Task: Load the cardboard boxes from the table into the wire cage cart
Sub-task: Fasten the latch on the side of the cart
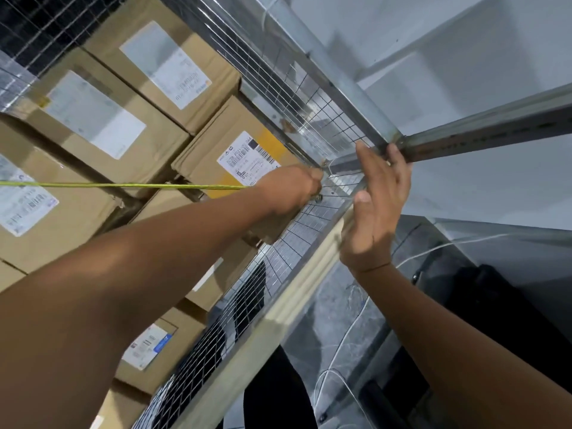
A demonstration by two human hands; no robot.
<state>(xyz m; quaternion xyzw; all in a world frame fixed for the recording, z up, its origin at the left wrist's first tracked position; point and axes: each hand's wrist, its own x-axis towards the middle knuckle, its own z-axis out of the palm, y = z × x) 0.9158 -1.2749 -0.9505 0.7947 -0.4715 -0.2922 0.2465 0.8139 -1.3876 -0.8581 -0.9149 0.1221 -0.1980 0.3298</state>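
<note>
View: tilted, looking down along two bare forearms reaching into the corner of a wire cage cart (309, 97).
Boxes: brown cardboard boxes (148, 66) stacked tight inside the cage, several rows deep, most with white labels (93, 114) facing out; one nearest the corner carries a barcode label (247, 156) and a yellow patch.
Table: not in view.
Left hand (291, 188): curled closed at the cage corner, seemingly pinching the end of a thin yellow-green cord (123, 185) stretched taut across the front of the boxes; fingertips hidden, so exact grip uncertain.
Right hand (376, 209): spread flat, fingers extended, pressed against the cage's corner post where a grey metal bar (495, 131) meets it; clamped on nothing.
Hands together or apart: close beside each other, not touching.
Stage, as a judgement: loading looks largely finished; cord probably being fastened to hold the stack in.
Handling of boxes, as a judgement: stiff-walled, likely moderately heavy, slightly dented at corners; best gripped under opposite bottom edges, not by taped flaps.
Beyond the cage: white wall, loose white cable (340, 345) on dark floor.
</note>
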